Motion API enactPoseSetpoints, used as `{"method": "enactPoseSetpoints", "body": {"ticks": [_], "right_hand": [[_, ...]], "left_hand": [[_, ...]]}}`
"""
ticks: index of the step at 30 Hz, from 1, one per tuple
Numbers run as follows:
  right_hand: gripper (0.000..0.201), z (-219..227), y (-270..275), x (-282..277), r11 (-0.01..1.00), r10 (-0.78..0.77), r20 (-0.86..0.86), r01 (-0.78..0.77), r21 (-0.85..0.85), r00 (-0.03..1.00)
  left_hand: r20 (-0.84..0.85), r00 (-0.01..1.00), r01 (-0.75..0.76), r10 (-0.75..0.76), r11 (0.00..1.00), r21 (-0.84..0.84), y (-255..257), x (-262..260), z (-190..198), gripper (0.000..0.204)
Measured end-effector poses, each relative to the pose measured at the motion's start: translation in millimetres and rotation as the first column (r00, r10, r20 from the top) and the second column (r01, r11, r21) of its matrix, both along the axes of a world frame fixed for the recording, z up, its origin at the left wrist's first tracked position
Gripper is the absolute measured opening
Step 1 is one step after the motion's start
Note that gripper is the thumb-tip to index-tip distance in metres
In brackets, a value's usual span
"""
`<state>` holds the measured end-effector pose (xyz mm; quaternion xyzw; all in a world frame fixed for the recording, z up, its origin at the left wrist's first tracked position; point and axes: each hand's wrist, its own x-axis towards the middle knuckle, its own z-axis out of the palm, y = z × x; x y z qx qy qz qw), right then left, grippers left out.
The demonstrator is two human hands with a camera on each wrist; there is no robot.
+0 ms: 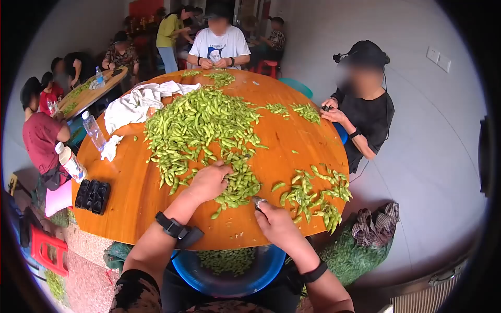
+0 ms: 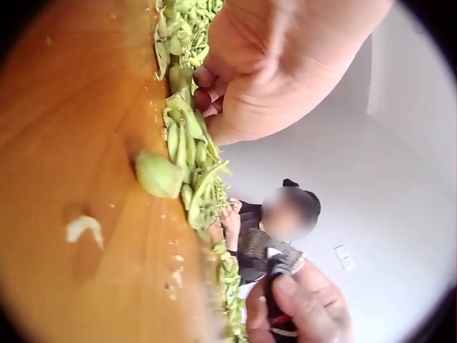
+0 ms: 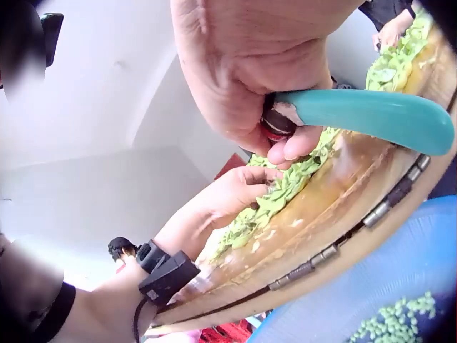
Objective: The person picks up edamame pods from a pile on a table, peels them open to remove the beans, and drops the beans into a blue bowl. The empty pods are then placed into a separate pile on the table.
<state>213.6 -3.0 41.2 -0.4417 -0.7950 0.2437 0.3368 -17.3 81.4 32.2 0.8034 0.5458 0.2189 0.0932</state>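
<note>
My left hand (image 1: 210, 181) reaches into the near edge of a large heap of green soybean pods (image 1: 201, 122), its fingers bent down among them. In the left wrist view the fingertips are right at the pods (image 2: 187, 136); I cannot tell whether they pinch one. Closer to the table's front edge, my right hand (image 1: 279, 225) grips a tool with a teal handle (image 3: 371, 118). The handle sticks out past the palm, and a dark part lies between thumb and fingers. A single pod (image 2: 158, 174) lies on the wood beside the heap.
Below the table edge sits a blue basin (image 1: 182, 266) with shelled beans. A smaller spread of pods (image 1: 313, 195) lies at the right. At the left are a black tray (image 1: 93, 196), bottles and a white cloth (image 1: 136, 107). People sit across and at the right.
</note>
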Motion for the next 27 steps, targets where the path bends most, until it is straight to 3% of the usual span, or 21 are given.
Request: {"method": "enactPoseSetpoints", "body": {"ticks": [1,3,6,8,9,10,11,12,13,15,16,17,19,21,23,24,27], "right_hand": [[0.019,-2,1,-5,1.000,-0.004,0.000,0.004,-0.002,1.000],[0.021,-8,7,-11,0.961,-0.037,0.063,0.053,-0.271,0.997],[0.022,-16,11,-16,0.980,-0.054,0.221,0.094,-0.177,0.974],[0.022,-21,13,-18,0.983,-0.087,0.139,0.108,-0.148,0.986],[0.021,-23,15,-19,0.985,-0.116,0.050,0.121,-0.120,0.992],[0.021,-26,18,-20,0.984,-0.124,0.049,0.129,-0.119,0.991],[0.018,-28,21,-20,0.969,-0.127,-0.166,0.087,-0.230,0.978],[0.015,-26,24,-20,0.946,-0.147,-0.372,0.021,-0.323,0.917],[0.015,-19,22,-20,0.947,-0.158,-0.371,0.033,-0.320,0.915],[0.011,12,12,-25,0.822,-0.251,-0.539,-0.117,-0.558,0.804],[0.010,16,11,-26,0.801,-0.256,-0.564,-0.154,-0.578,0.785],[0.010,16,9,-25,0.799,-0.262,-0.560,-0.150,-0.583,0.786],[0.010,15,8,-23,0.813,-0.235,-0.591,-0.178,-0.555,0.772],[0.010,14,7,-24,0.815,-0.248,-0.568,-0.148,-0.560,0.784],[0.010,13,4,-26,0.817,-0.262,-0.549,-0.120,-0.563,0.794],[0.010,12,2,-26,0.838,-0.261,-0.542,-0.092,-0.539,0.799],[0.010,10,0,-25,0.856,-0.257,-0.516,-0.055,-0.513,0.817]], "left_hand": [[0.060,0.998,0.026,-0.025,1.000,-0.014,3,-2,-3,0.035],[0.123,0.991,0.060,-0.057,0.998,-0.026,10,-10,-13,0.038],[0.264,0.957,0.113,-0.120,0.993,0.042,17,-22,-21,0.037],[0.645,0.742,0.108,0.182,0.917,-0.384,11,-26,-8,0.036],[0.645,0.743,0.113,0.178,0.917,-0.383,6,-25,0,0.036],[0.752,0.636,0.186,0.173,0.912,-0.367,0,-19,9,0.036],[0.841,0.515,0.258,0.167,0.905,-0.338,-4,-13,15,0.035],[0.846,0.515,0.311,0.137,0.890,-0.333,-8,-7,15,0.038],[0.841,0.531,0.351,0.103,0.877,-0.329,-16,0,17,0.041],[0.845,0.534,0.410,0.034,0.864,-0.293,-26,13,13,0.045],[0.853,0.521,0.449,0.024,0.842,-0.298,-31,17,17,0.049],[0.854,0.519,0.453,0.027,0.839,-0.301,-34,18,17,0.049],[0.743,0.666,0.397,-0.069,0.876,-0.275,-37,20,15,0.052],[0.717,0.687,0.371,-0.120,0.906,-0.205,-39,24,10,0.053],[0.546,0.771,0.325,-0.327,0.940,0.104,-38,29,1,0.055],[0.539,0.795,0.325,-0.278,0.946,0.010,-44,29,10,0.057],[0.479,0.827,0.316,-0.293,0.948,0.034,-41,29,6,0.059]]}}
